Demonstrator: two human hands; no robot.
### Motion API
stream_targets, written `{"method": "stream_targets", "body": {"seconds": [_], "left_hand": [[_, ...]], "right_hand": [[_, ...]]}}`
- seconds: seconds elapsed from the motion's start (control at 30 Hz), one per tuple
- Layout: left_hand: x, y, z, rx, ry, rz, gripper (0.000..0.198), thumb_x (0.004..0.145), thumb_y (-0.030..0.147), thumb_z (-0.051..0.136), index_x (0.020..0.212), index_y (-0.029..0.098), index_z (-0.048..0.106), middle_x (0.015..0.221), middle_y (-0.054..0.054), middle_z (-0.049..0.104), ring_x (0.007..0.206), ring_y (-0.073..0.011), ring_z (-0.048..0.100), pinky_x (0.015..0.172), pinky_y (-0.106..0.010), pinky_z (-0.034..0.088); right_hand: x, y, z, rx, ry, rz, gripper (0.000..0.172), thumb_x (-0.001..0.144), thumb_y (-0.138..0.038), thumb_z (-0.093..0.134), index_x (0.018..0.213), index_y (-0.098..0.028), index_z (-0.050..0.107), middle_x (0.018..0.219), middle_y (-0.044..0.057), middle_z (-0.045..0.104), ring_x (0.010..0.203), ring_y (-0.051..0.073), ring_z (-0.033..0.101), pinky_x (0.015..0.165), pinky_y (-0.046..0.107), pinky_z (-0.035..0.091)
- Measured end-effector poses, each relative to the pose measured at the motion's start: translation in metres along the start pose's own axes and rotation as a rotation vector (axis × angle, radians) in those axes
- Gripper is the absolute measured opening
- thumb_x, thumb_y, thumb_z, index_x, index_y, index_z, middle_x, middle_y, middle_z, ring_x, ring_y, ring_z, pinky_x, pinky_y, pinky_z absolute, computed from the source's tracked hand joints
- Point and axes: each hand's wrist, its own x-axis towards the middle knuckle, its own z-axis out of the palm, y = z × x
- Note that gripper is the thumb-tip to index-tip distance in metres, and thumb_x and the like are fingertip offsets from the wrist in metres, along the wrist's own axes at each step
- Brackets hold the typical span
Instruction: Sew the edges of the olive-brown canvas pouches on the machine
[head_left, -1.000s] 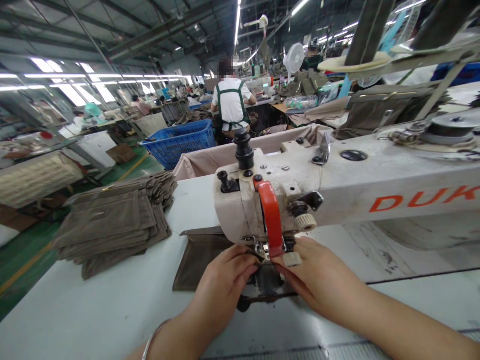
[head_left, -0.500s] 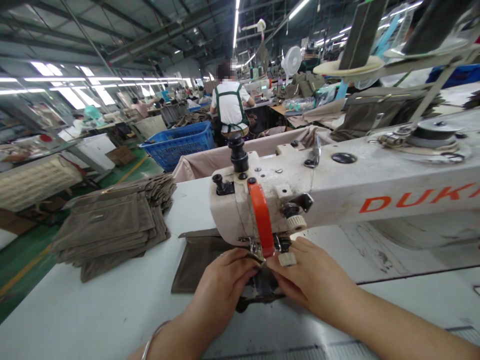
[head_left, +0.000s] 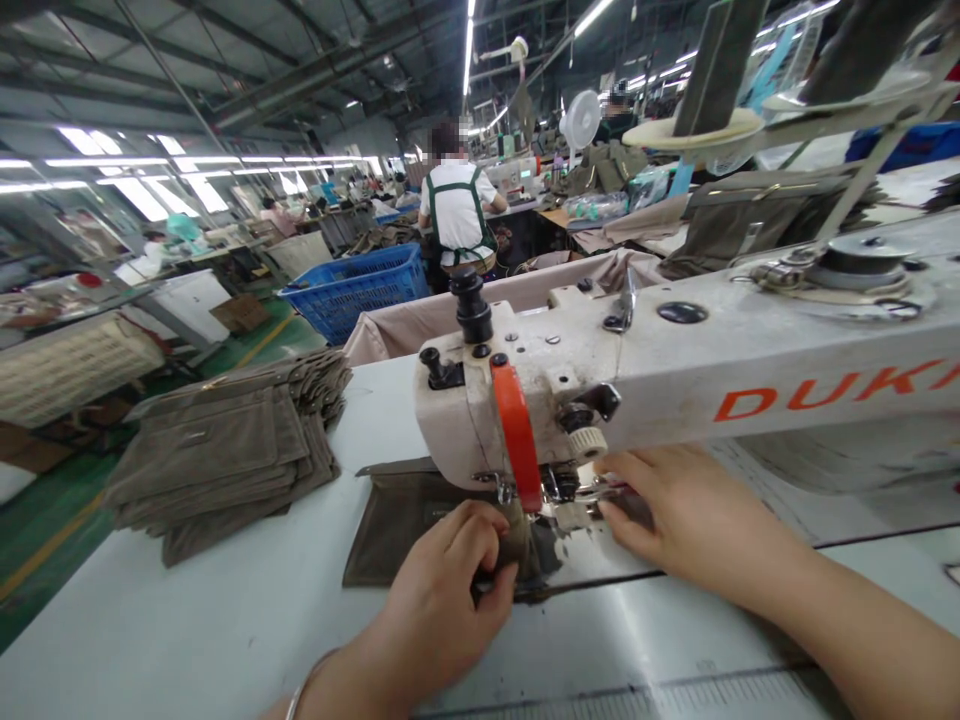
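Note:
A white sewing machine (head_left: 675, 370) with orange lettering and an orange guard stands on the white table (head_left: 187, 620). A brown fabric piece (head_left: 397, 515) lies flat under its head. My left hand (head_left: 450, 590) is closed, pinching the fabric's near edge just below the needle area. My right hand (head_left: 690, 515) is up at the right of the needle, fingers curled round a small metal lever on the machine head. The needle and foot are mostly hidden behind the guard.
A stack of brown fabric pieces (head_left: 225, 450) lies on the table's left. Behind are a blue basket (head_left: 360, 285), a beige cloth bin (head_left: 450, 305) and a person in a white shirt (head_left: 459, 215) at another station. Thread stands rise at top right.
My right hand left the fabric and moved up and right to the lever beside the needle. My left hand slid nearer and closed on the fabric edge.

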Motion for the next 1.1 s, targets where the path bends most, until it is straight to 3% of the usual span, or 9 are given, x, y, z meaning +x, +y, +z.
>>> {"method": "stream_targets", "body": {"seconds": [0.13, 0.27, 0.43, 0.73, 1.1], "left_hand": [[-0.003, -0.002, 0.003, 0.123, -0.018, 0.088, 0.022, 0.089, 0.010, 0.055, 0.109, 0.019, 0.056, 0.106, -0.006, 0.066, 0.096, -0.0189, 0.064, 0.086, -0.034, 0.054], [-0.006, -0.004, 0.004, 0.202, -0.089, 0.254, 0.024, 0.094, 0.009, 0.049, 0.115, 0.017, 0.058, 0.107, -0.008, 0.066, 0.100, -0.0186, 0.063, 0.092, -0.034, 0.054], [-0.009, -0.003, 0.004, 0.246, -0.272, 0.335, 0.029, 0.094, 0.007, 0.044, 0.120, 0.011, 0.057, 0.114, -0.012, 0.064, 0.108, -0.0226, 0.061, 0.098, -0.039, 0.053], [-0.007, -0.003, 0.009, 0.258, -0.308, 0.302, 0.025, 0.095, 0.008, 0.043, 0.115, 0.013, 0.058, 0.112, -0.009, 0.066, 0.109, -0.0213, 0.061, 0.101, -0.037, 0.051], [0.009, 0.001, 0.003, 0.244, -0.117, 0.319, 0.021, 0.096, 0.010, 0.044, 0.109, 0.012, 0.059, 0.108, -0.010, 0.068, 0.102, -0.0198, 0.064, 0.093, -0.036, 0.055]], "right_hand": [[-0.003, -0.025, 0.006, 0.222, -0.097, -0.250, 0.007, 0.086, -0.020, 0.055, 0.092, -0.021, 0.060, 0.095, 0.003, 0.064, 0.094, 0.022, 0.055, 0.085, 0.039, 0.038], [-0.006, -0.044, 0.021, 0.282, -0.150, -0.397, 0.009, 0.089, -0.020, 0.052, 0.093, -0.022, 0.059, 0.097, 0.000, 0.066, 0.097, 0.019, 0.057, 0.090, 0.038, 0.038], [-0.007, -0.043, 0.027, 0.194, -0.185, -0.433, 0.014, 0.089, -0.021, 0.052, 0.099, -0.021, 0.062, 0.100, 0.001, 0.068, 0.097, 0.021, 0.059, 0.086, 0.041, 0.040], [-0.006, -0.047, 0.030, 0.209, -0.157, -0.411, 0.019, 0.083, -0.017, 0.054, 0.099, -0.020, 0.064, 0.097, 0.001, 0.069, 0.087, 0.022, 0.060, 0.080, 0.042, 0.043], [-0.004, -0.044, 0.035, 0.286, -0.130, -0.355, 0.030, 0.084, -0.012, 0.050, 0.109, -0.018, 0.063, 0.104, 0.005, 0.067, 0.099, 0.024, 0.057, 0.089, 0.042, 0.043]]}}
